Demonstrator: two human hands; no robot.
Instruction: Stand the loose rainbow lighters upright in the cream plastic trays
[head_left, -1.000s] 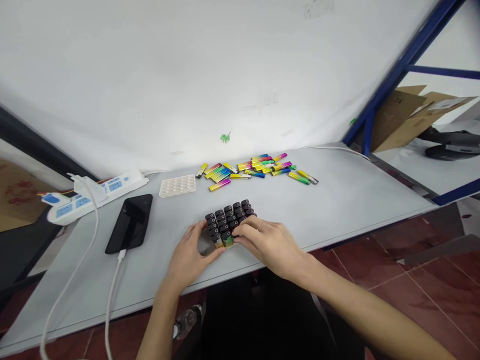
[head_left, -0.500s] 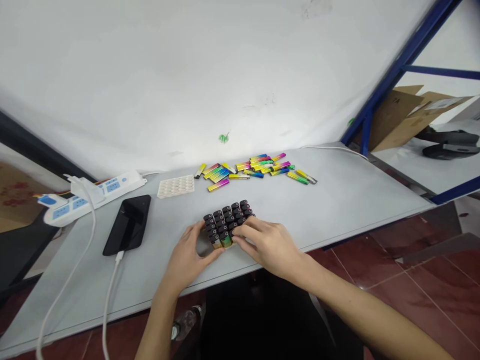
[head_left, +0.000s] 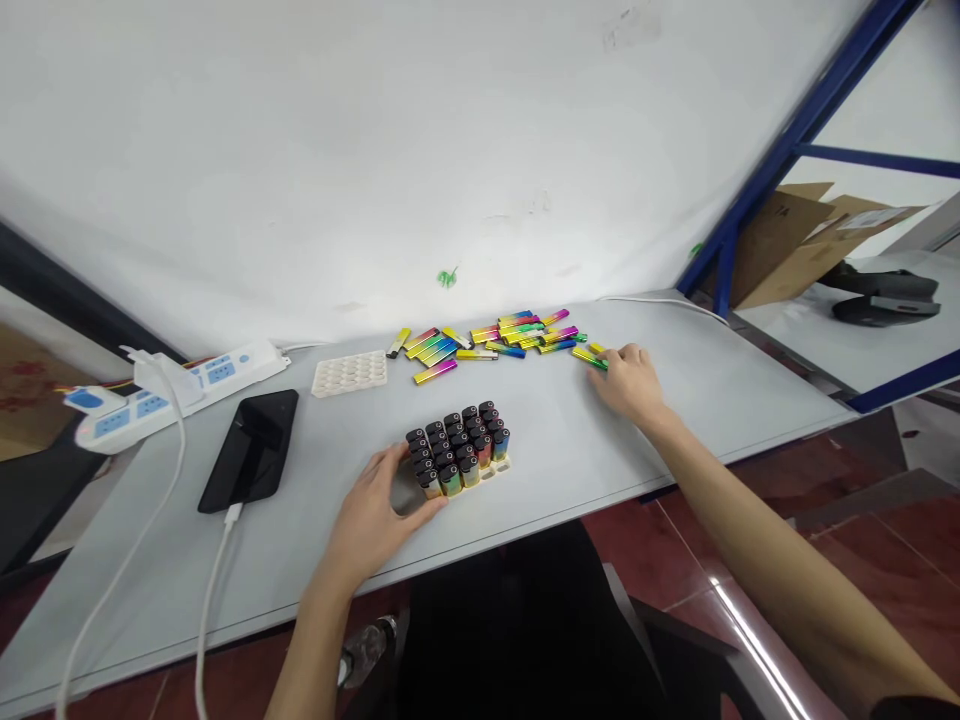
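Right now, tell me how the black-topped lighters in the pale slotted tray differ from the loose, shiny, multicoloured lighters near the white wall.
The black-topped lighters stand upright; the loose lighters lie on their sides. The black-topped lighters form close rows in the tray; the loose lighters are scattered on the grey table. Both groups show coloured bodies.

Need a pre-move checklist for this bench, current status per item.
1. Left hand at the tray, thumb by its near edge: ok.
2. Tray lighters standing upright: ok.
3. Open slots visible at the tray's near right corner: ok.
4. Right hand gripping a loose lighter: cannot tell, contact partly hidden.
5. Loose pile free of overlaps: not ok, several cross.
6. Phone cable apart from both hands: ok.
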